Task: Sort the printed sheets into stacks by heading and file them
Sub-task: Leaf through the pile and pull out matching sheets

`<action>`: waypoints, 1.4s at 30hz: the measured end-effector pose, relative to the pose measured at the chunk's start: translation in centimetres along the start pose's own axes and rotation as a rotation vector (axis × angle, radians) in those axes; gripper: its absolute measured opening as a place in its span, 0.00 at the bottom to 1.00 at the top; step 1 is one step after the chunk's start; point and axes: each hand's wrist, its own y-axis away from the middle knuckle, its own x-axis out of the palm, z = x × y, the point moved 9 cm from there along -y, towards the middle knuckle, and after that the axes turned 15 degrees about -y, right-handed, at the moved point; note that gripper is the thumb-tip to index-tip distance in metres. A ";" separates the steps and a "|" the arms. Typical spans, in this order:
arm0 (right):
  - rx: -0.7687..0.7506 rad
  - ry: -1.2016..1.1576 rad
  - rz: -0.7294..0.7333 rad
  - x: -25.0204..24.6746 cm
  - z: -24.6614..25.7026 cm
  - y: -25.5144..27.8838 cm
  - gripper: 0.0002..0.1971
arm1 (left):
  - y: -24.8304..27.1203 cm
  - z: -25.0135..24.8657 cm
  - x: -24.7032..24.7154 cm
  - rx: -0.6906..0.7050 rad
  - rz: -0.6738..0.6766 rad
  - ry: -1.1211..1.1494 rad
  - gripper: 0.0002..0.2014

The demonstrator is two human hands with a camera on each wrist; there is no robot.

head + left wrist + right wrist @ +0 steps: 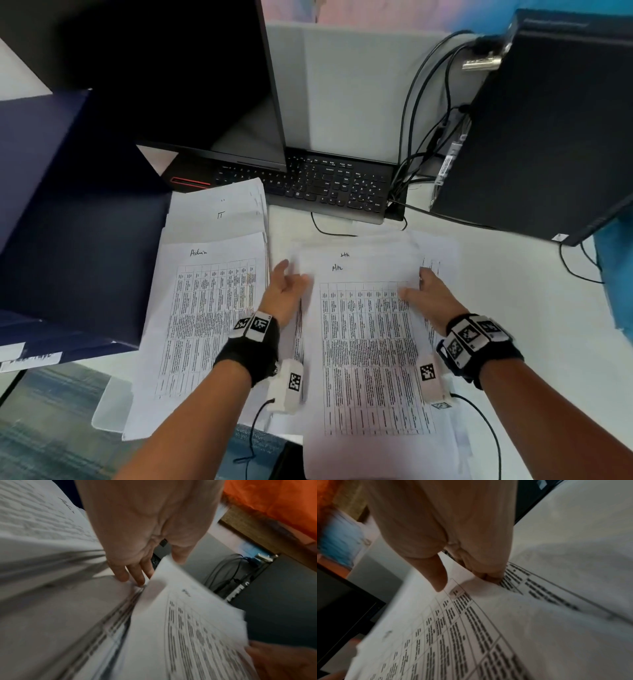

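Three stacks of printed table sheets lie on the white desk point(513, 308). The one headed "IT" point(219, 214) is at the back left, and the "Admin" stack point(205, 308) lies in front of it. The "HR" stack point(370, 342) is in the middle, and both hands are on it. My left hand point(291, 279) holds its upper left edge point(171, 582), with the thumb point(180, 555) over the paper and the fingers point(135, 577) beneath. My right hand point(416, 284) pinches the top sheets at the upper right. Its thumb point(439, 580) lies on top and its fingers point(488, 576) curl under the edge.
A dark blue box file point(68, 212) stands open at the left, beside the Admin stack. A black keyboard point(335, 185) and a monitor point(171, 85) sit behind the stacks. A computer tower point(548, 137) with cables point(418, 137) stands at the right. A clear plastic sleeve point(113, 404) hangs over the front edge.
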 end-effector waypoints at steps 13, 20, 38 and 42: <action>-0.119 -0.518 -0.043 1.3 4.2 0.9 0.11 | 1.6 -1.8 -1.3 0.088 -0.121 0.031 0.07; -0.464 -0.209 -0.031 3.7 12.4 4.5 0.13 | 4.4 -8.4 -6.8 0.335 -0.460 0.180 0.04; -0.388 -0.103 -0.031 5.1 9.7 1.6 0.12 | 0.5 -9.7 -9.3 0.287 -0.378 0.298 0.11; -0.196 0.052 -0.049 5.0 6.9 0.6 0.12 | -1.0 -6.6 -9.2 0.135 -0.384 0.122 0.11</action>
